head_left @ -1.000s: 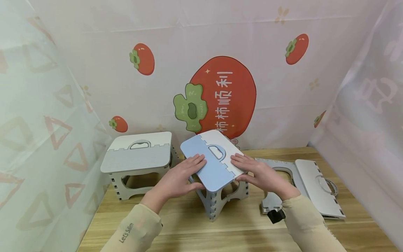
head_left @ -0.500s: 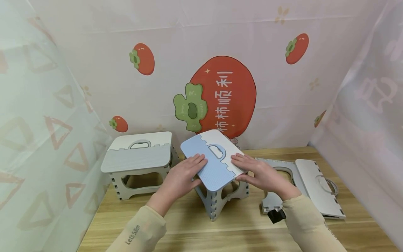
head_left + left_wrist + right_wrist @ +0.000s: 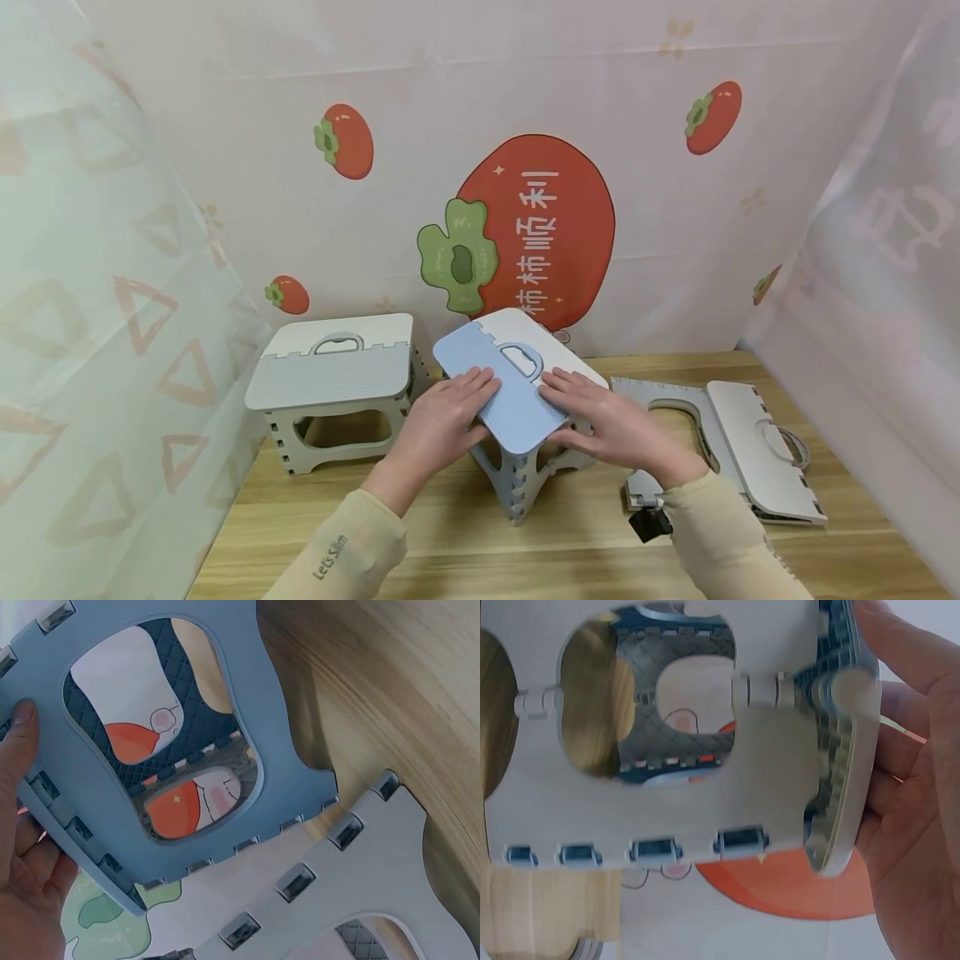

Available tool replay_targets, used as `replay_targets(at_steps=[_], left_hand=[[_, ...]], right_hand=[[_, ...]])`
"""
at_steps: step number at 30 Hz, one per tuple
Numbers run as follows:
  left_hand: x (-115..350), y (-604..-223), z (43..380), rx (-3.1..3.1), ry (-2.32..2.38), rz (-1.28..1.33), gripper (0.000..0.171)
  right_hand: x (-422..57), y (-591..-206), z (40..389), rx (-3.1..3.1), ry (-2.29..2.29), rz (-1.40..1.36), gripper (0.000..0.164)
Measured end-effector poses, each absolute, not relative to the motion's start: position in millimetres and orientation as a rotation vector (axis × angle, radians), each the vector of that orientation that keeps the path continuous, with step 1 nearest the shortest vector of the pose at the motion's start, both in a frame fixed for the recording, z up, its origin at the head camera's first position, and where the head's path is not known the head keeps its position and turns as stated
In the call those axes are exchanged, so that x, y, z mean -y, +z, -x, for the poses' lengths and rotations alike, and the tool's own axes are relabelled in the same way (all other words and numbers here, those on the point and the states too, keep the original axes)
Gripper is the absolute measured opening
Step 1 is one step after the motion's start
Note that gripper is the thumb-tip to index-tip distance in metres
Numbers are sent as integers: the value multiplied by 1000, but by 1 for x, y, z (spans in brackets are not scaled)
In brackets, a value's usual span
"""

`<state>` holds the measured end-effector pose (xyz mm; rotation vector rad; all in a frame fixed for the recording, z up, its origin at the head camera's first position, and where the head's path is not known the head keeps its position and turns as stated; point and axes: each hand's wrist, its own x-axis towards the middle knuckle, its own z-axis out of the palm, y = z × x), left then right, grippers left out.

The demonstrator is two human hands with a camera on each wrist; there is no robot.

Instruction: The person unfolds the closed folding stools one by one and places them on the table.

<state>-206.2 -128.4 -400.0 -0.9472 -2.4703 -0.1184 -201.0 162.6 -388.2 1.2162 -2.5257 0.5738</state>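
A blue and white folding stool stands unfolded at the middle of the table, turned so one corner faces me. My left hand rests on its blue half with straight fingers. In the left wrist view its thumb lies against the blue leg panel, just below the seat edge. My right hand lies across the seat, its fingertips near the blue carry handle. Its thumb is at the near edge of the seat. The right wrist view shows the white leg panel beneath that palm.
A grey and white folding stool stands unfolded at the left. On the right a grey and white stool lies partly folded on the wooden table. Patterned curtains surround the table at the back and sides.
My right hand has slid left across the seat towards the blue half. The left thumb has drawn in closer to the stool. The stool has barely moved.
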Motion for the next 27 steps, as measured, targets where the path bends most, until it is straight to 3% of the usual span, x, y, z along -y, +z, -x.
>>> replay_targets(at_steps=[27], left_hand=[[101,-407,203,2223,44,827,69]], right_hand=[[-133,-390,187,2480,246,-1086,78]])
